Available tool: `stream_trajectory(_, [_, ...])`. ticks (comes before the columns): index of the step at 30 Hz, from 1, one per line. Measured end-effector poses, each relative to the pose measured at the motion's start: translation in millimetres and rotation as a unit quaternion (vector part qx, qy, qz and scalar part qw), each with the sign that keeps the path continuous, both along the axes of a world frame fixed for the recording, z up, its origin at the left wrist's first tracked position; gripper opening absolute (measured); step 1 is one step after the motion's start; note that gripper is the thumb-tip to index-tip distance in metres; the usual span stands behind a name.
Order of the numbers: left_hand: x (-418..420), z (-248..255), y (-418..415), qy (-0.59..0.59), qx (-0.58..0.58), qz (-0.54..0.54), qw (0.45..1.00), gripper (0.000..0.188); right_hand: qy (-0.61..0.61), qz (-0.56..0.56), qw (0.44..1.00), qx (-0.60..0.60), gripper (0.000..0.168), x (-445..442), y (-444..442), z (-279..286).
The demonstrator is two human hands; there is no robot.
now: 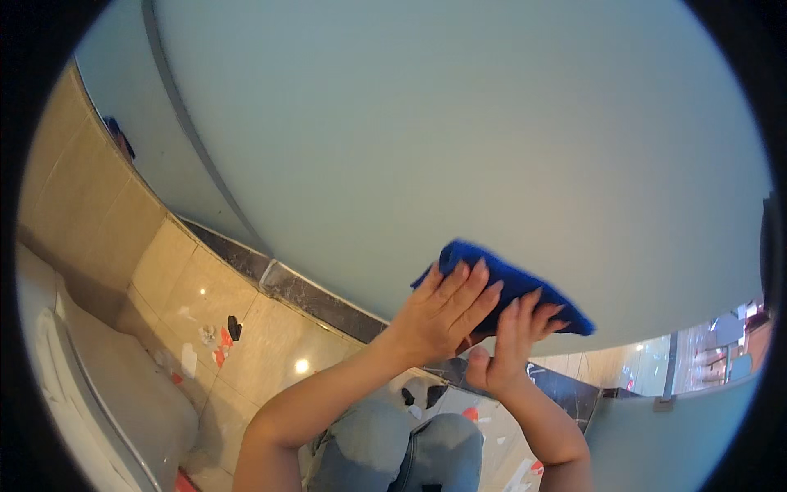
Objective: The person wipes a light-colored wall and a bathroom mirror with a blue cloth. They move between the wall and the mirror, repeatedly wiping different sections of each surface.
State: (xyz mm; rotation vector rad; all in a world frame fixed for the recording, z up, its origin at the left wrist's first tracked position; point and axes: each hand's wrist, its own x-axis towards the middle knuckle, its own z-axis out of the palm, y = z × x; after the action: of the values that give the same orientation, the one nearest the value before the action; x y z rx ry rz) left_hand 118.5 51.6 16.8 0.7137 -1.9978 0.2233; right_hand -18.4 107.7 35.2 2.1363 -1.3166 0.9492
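Observation:
A folded blue cloth (pixel 522 286) lies against a large frosted glass panel (pixel 430 154). My left hand (pixel 446 313) presses on the cloth's left part with its fingers spread flat. Close beside it on the right, my right hand (pixel 516 344) rests its fingertips on the cloth's lower right part, palm partly lifted. The cloth's right corner sticks out past the right fingers. Part of the cloth is hidden under both hands.
A dark marble sill (pixel 326 301) runs under the glass. Scraps of red and white paper lie on the beige tiled floor (pixel 264 357). At left stands a white toilet (pixel 117 363). A metal clip (pixel 664 404) holds another frosted panel (pixel 664 449) at lower right.

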Motion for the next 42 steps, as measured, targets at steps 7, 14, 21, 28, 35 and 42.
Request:
stream_trajectory(7, [65,-75,-11,-0.114,0.1,0.057,0.987,0.064,0.099,-0.055,0.982,0.151,0.058,61,-14,-57])
stream_trajectory(14, [114,-54,-33,-0.059,0.126,0.094,0.986,0.076,0.026,0.057,0.988,0.143,0.069,121,-52,-27])
stream_trajectory(21, [154,-50,-62,-0.062,0.084,0.188,0.977,0.074,0.019,0.078,0.972,0.221,0.064,175,-66,-9])
stream_trajectory(28, [178,-79,-50,-0.021,0.248,0.175,0.953,0.067,0.058,0.089,0.975,0.197,0.056,196,-87,-58])
stream_trajectory(35, [208,-86,-99,0.018,0.066,0.212,0.975,0.083,-0.033,0.133,0.976,0.168,0.06,247,-115,-31])
stream_trajectory(42, [225,-172,-67,-0.012,0.275,0.184,0.943,0.079,-0.018,0.163,0.954,0.251,0.058,243,-115,-134])
